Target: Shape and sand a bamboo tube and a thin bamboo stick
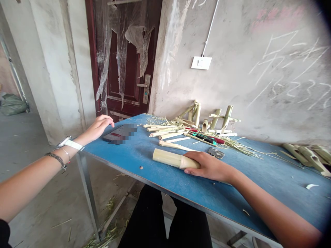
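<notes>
A thick, pale bamboo tube lies along the front part of the blue table, its cut end pointing left. My right hand is wrapped around the tube's right end, so that end is hidden. Over the table's left corner, my left hand is held with its fingers loosely stretched out and nothing in them. Just right of those fingers lies a dark phone, partly blurred. A small dark block rests behind my right hand.
Bamboo sticks, shavings and red-and-green handled tools are piled at the back. Joined bamboo pieces stand against the wall. More bamboo tubes lie at the right. The blue table's front edge is near my legs.
</notes>
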The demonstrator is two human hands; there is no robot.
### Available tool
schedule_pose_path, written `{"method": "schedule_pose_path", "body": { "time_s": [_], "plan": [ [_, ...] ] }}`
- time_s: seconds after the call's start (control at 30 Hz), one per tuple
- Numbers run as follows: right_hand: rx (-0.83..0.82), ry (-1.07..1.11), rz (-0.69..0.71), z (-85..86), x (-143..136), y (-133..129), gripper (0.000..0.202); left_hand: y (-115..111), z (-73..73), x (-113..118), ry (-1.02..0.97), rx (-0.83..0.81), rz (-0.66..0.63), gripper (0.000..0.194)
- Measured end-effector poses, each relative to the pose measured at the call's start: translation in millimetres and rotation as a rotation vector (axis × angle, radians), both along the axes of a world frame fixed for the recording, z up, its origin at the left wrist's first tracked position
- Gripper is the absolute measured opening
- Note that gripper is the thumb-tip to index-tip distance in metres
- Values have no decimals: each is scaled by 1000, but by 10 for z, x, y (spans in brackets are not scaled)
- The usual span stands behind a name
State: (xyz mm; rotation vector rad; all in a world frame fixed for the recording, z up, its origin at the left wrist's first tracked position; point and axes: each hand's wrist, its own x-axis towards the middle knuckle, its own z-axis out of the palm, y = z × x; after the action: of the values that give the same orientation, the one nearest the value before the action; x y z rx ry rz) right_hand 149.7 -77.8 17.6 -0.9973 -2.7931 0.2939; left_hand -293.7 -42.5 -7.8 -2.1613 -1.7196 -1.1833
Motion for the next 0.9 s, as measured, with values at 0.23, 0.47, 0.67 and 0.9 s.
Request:
{"method": "schedule_pose_path", "body": {
  "time_s": [0.23, 0.47, 0.67, 0.9],
  "plan": [
    [9, 2, -5, -4, -4, 0, 39, -45, 17, 8, 21, -31, 43, 41],
    [21, -9, -18, 0, -6, -9, 39, -250, -105, 269, 240, -383, 277, 95],
    [11, -7, -3, -7, -2, 1, 40, -233, -17, 622, 296, -385, 401, 102],
    [26, -17, -11, 4, -6, -16, 42, -259, -61, 556, 173, -350, 461, 101]
  ]
}}
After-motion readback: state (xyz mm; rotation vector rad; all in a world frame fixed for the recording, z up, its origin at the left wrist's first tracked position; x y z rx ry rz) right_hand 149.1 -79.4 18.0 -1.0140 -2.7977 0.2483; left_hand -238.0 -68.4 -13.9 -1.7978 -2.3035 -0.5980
